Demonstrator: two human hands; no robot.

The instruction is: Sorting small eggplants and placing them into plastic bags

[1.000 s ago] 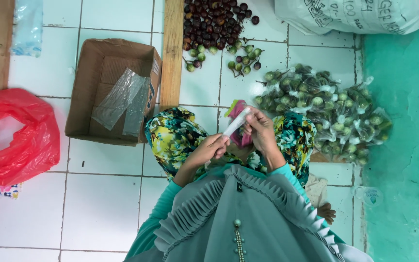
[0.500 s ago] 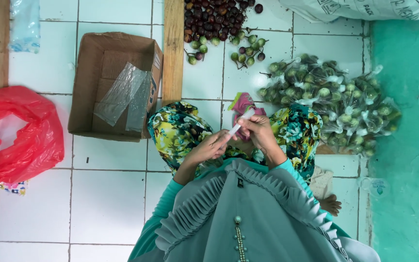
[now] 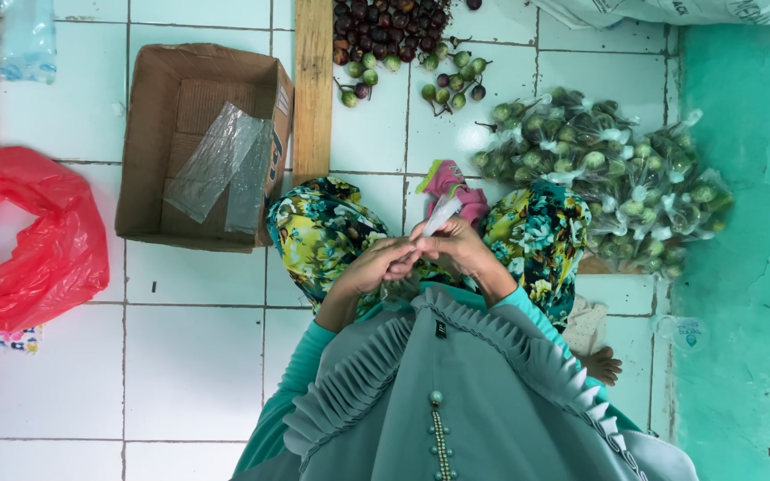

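While pinched by both hands [image 3: 421, 258], clear bag [image 3: 441, 216] up-right, away.

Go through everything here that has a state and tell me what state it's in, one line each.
Left hand: pinching the small clear bag.
Right hand: gripping the same bag.
Small clear bag: flat, looks empty.
Cardboard box: open, clear bags inside.
Red plastic bag: crumpled, mouth open.
Packed bags of green fruit: filled, piled.
Loose fruit: unbagged, heaped.

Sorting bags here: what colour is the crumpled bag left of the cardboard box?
Red, seen clearly in the head view: the plastic bag.
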